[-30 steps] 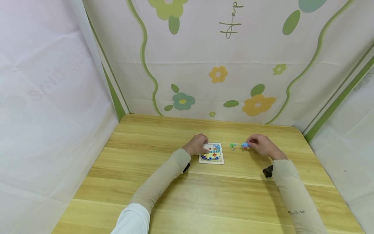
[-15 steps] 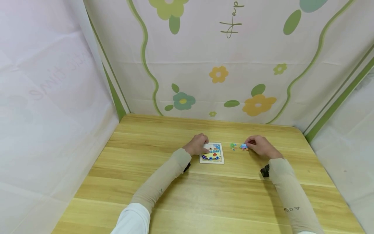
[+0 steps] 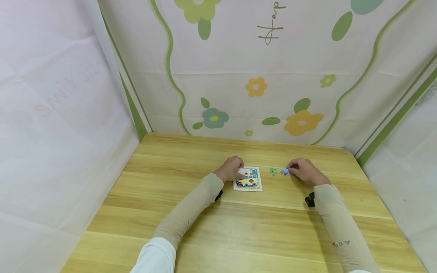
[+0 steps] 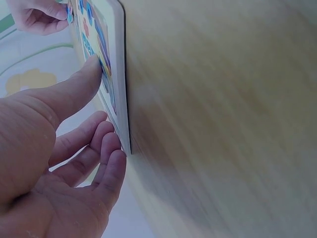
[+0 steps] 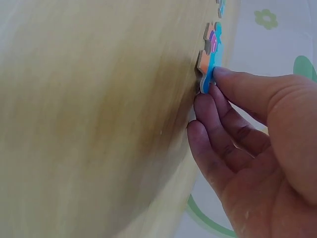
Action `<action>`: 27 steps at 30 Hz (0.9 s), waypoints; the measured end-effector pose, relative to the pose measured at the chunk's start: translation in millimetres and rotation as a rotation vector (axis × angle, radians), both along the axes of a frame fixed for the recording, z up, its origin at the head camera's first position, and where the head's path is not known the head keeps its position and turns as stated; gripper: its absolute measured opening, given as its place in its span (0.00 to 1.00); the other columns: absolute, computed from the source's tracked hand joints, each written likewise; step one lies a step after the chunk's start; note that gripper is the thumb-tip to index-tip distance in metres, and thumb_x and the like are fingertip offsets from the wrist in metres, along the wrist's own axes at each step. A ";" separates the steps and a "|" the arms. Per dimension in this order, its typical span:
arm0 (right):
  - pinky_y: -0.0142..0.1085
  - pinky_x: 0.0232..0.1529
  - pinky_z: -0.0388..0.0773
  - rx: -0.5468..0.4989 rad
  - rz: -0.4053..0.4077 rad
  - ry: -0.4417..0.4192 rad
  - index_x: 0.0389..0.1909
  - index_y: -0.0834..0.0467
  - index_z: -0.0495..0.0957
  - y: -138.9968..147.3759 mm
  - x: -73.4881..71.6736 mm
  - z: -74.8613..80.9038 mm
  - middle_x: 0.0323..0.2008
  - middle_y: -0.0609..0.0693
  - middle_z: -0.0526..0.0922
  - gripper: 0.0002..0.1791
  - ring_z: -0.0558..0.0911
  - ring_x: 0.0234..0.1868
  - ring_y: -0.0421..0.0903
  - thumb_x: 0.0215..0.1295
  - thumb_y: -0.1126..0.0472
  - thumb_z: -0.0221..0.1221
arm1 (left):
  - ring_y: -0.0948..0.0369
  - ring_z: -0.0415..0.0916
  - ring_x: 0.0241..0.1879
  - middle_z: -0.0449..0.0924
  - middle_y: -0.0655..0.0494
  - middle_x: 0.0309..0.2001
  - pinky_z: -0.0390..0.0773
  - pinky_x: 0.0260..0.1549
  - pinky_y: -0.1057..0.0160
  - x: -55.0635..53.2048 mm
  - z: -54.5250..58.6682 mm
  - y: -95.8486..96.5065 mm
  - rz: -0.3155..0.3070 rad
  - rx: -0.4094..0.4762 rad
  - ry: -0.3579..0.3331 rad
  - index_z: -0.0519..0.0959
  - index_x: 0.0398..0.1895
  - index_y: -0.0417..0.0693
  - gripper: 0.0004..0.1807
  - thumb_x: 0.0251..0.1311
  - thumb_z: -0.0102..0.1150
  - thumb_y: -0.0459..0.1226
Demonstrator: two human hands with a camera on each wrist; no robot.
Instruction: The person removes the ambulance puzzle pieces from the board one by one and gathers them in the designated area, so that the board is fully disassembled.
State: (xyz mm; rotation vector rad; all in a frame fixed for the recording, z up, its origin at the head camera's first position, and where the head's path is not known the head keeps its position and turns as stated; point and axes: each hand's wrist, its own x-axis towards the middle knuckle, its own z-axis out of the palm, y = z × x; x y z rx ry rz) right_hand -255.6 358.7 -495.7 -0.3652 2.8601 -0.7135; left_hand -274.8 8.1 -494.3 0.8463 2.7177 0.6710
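Observation:
A small square jigsaw board (image 3: 248,190) with a yellow ambulance picture lies on the table. My left hand (image 3: 230,170) holds its left side: in the left wrist view the thumb (image 4: 94,69) presses on the picture and the curled fingers sit against the pale rim. To the right, my right hand (image 3: 305,170) pinches a blue and orange jigsaw piece (image 5: 212,55) between thumb and fingers, close over the tabletop. A green tree jigsaw piece (image 3: 272,171) lies between the board and that hand.
The wood-grain table (image 3: 218,227) runs back to a flowered cloth (image 3: 222,57) hanging behind it. White cloth also hangs at the left and right sides. A dark wrist camera (image 3: 310,199) hangs below my right wrist.
My right hand has shifted slightly left and nearer the tree piece, with its jigsaw piece still pinched. The left hand and the board have stayed in place.

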 end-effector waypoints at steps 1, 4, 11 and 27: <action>0.47 0.48 0.81 0.004 0.007 0.003 0.47 0.62 0.86 -0.5 -0.2 1.0 0.43 0.56 0.88 0.09 0.83 0.43 0.49 0.79 0.64 0.57 | 0.57 0.78 0.53 0.81 0.49 0.54 0.80 0.59 0.60 -0.2 -0.1 -0.1 0.001 -0.003 0.001 0.82 0.58 0.38 0.24 0.65 0.74 0.42; 0.48 0.48 0.82 0.016 0.024 0.008 0.48 0.63 0.85 -2.6 -0.3 5.4 0.44 0.57 0.88 0.09 0.83 0.43 0.49 0.79 0.64 0.58 | 0.57 0.78 0.53 0.81 0.49 0.54 0.80 0.58 0.61 -0.3 -0.5 -0.6 0.004 -0.005 -0.001 0.82 0.58 0.39 0.24 0.65 0.75 0.42; 0.46 0.47 0.83 0.038 0.081 -0.001 0.46 0.65 0.86 -21.9 -1.0 21.8 0.41 0.55 0.89 0.08 0.84 0.41 0.47 0.75 0.64 0.63 | 0.56 0.78 0.53 0.81 0.49 0.54 0.80 0.58 0.60 -0.8 -0.1 -1.0 0.010 -0.003 -0.004 0.82 0.58 0.39 0.24 0.64 0.75 0.42; 0.45 0.48 0.84 0.049 0.286 -0.009 0.49 0.67 0.85 -107.5 -10.8 32.2 0.43 0.57 0.88 0.10 0.83 0.42 0.47 0.69 0.68 0.67 | 0.56 0.77 0.52 0.82 0.47 0.54 0.80 0.58 0.59 3.3 4.9 0.3 0.009 0.008 -0.013 0.82 0.57 0.36 0.23 0.64 0.75 0.41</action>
